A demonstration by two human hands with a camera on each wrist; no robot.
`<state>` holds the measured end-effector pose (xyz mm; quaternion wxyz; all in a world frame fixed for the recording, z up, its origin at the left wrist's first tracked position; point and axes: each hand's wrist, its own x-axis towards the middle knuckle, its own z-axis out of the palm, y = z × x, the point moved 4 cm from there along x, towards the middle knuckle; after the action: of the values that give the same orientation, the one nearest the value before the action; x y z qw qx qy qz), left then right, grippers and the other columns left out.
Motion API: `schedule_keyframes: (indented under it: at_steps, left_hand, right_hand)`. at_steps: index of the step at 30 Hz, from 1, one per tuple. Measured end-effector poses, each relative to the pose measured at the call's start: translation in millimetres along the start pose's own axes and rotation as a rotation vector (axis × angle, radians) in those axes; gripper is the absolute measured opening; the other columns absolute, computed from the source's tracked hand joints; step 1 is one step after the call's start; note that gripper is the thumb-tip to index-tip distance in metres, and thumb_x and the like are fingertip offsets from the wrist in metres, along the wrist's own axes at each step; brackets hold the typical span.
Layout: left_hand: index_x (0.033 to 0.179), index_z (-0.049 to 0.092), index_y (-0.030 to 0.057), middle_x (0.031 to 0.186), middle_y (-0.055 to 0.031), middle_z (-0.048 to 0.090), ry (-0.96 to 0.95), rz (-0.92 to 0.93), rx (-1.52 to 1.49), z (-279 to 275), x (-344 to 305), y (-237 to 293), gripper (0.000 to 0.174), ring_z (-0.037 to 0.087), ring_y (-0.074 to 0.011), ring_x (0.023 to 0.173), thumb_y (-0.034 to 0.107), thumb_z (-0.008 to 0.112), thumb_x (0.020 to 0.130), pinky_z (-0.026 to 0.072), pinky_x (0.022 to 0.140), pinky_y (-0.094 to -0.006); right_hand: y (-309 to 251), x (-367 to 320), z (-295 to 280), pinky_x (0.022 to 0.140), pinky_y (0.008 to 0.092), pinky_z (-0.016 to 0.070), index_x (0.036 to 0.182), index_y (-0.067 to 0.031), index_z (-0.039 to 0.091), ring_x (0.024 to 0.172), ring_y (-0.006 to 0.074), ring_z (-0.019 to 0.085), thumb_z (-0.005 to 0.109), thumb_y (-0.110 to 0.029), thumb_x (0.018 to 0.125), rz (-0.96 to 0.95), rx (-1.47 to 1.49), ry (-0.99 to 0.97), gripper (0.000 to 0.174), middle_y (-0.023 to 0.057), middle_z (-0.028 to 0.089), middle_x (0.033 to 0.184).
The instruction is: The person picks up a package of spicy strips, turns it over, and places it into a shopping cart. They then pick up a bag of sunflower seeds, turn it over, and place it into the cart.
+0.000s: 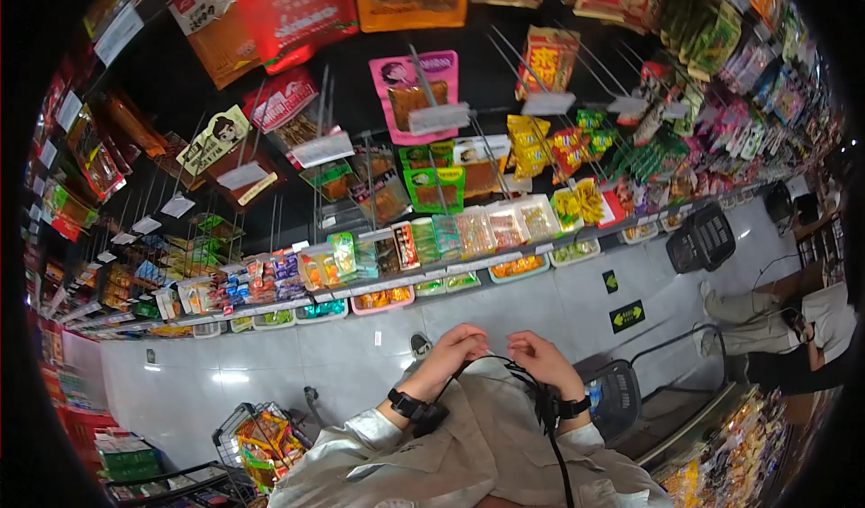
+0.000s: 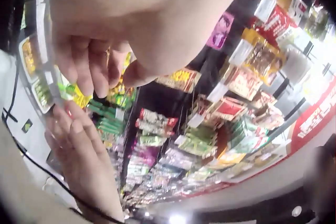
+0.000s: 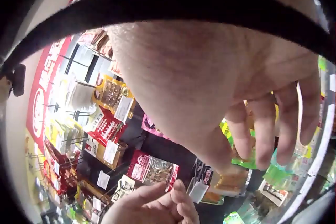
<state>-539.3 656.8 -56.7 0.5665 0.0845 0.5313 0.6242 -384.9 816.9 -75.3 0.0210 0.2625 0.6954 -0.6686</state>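
Note:
Both hands are held up in front of the person's chest, a small gap between them. The left hand [image 1: 458,346] has loosely bent fingers and holds nothing; in the left wrist view its fingers hang down in front of the shelves. Facing it, the right hand [image 1: 541,360] is likewise loosely curled and empty. Beyond the hands, a pink snack packet [image 1: 416,98] hangs on a hook, and a row of small packets [image 1: 476,233] stands in boxes on the lower shelf. Neither hand touches any product.
A shopping cart [image 1: 225,440] with orange packets stands at lower left. Dark baskets [image 1: 703,238] are on the tiled floor [image 1: 505,319] at the right, where another person [image 1: 811,328] is. A black cable [image 1: 559,454] runs down by the right sleeve.

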Motion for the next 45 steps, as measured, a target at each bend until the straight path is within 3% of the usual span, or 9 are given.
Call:
schedule_keyframes:
  at_steps: [8,13,21,28,30,32,35,39,45]
  left_hand:
    - [0.108,0.063,0.0077,0.093,-0.0038,0.068,0.347,0.216,-0.245,-164.1,-0.8,58.7,0.012,0.066,-0.0133,0.084,0.015,0.058,0.1,0.0526,0.079,-0.0272]
    - [0.107,0.061,0.0094,0.089,-0.0021,0.068,0.468,0.266,-0.398,-203.8,-13.2,76.7,0.01,0.065,-0.0132,0.083,0.016,0.057,0.101,0.0526,0.077,-0.0283]
    - [0.11,0.061,0.007,0.093,-0.0039,0.066,0.488,0.238,-0.489,-202.6,3.6,78.8,0.013,0.065,-0.0136,0.085,0.011,0.053,0.1,0.0515,0.076,-0.0259]
    - [0.108,0.062,0.0077,0.092,-0.0024,0.068,0.62,0.337,-0.439,-203.4,20.2,113.1,0.012,0.065,-0.0126,0.084,0.013,0.054,0.101,0.0522,0.078,-0.0265]
    - [0.108,0.061,0.009,0.091,-0.0036,0.067,0.671,0.383,-0.455,-205.6,23.6,116.8,0.012,0.065,-0.0145,0.083,0.016,0.055,0.101,0.0526,0.078,-0.0284]
    - [0.108,0.061,0.0094,0.091,-0.0033,0.067,0.719,0.406,-0.481,-206.1,25.6,118.4,0.012,0.065,-0.0145,0.083,0.017,0.055,0.101,0.0526,0.079,-0.0289]
    - [0.108,0.061,0.0094,0.091,-0.0029,0.067,0.735,0.431,-0.531,-207.6,30.6,116.2,0.011,0.065,-0.0146,0.084,0.017,0.057,0.1,0.0523,0.079,-0.0296]
    - [0.107,0.062,0.0098,0.089,-0.0026,0.068,0.764,0.461,-0.582,-200.9,33.4,120.7,0.01,0.065,-0.0139,0.081,0.016,0.056,0.101,0.0516,0.078,-0.0285]
    - [0.106,0.061,0.0092,0.09,-0.0026,0.067,0.802,0.478,-0.593,-203.6,31.5,121.2,0.01,0.065,-0.0142,0.082,0.015,0.055,0.101,0.0516,0.078,-0.0288]
  right_hand:
    - [-99.1,109.8,16.4,0.083,0.0259,0.053,0.123,-0.0017,0.063,0.094,0.0107,0.067,0.064,-0.009,0.099,-0.209,-0.163,0.099,0.025,0.0047,0.072,0.104]
    - [-153.2,160.8,20.1,0.081,0.0227,0.0515,0.117,-0.0006,0.065,0.09,0.0072,0.065,0.062,-0.007,0.1,-0.3,-0.083,0.089,0.019,0.0027,0.071,0.1]
    - [-214.9,225.0,14.8,0.084,0.0225,0.0508,0.117,0.0001,0.062,0.093,0.007,0.063,0.061,-0.001,0.099,-0.343,0.063,0.09,0.019,0.0016,0.067,0.101]
    - [-265.2,282.5,-23.1,0.087,0.0249,0.051,0.118,-0.0018,0.06,0.094,0.0112,0.064,0.059,0.001,0.098,-0.564,0.168,0.202,0.021,0.0043,0.067,0.102]
    - [-280.3,296.1,-38.6,0.087,0.0266,0.0511,0.121,-0.0034,0.058,0.092,0.0123,0.063,0.061,-0.006,0.099,-0.546,0.353,0.207,0.022,0.0054,0.066,0.103]
    - [-302.1,308.3,-49.2,0.092,0.0293,0.0511,0.13,-0.0037,0.053,0.102,0.0157,0.063,0.061,-0.011,0.101,-0.625,0.506,0.209,0.031,0.0094,0.063,0.117]
    - [-343.4,318.7,-50.8,0.103,0.0356,0.048,0.143,-0.0033,0.044,0.119,0.0229,0.06,0.058,-0.01,0.102,-0.831,0.413,0.234,0.044,0.0159,0.055,0.138]
    - [-384.4,325.5,-46.1,0.115,0.0434,0.0381,0.154,-0.003,0.031,0.137,0.0323,0.049,0.056,-0.009,0.101,-1.01,0.402,0.17,0.059,0.0217,0.039,0.156]
    - [-395.5,346.1,-46.3,0.112,0.0441,0.0405,0.145,-0.0073,0.04,0.128,0.0284,0.054,0.059,-0.007,0.102,-1.046,0.574,0.13,0.048,0.0148,0.051,0.142]
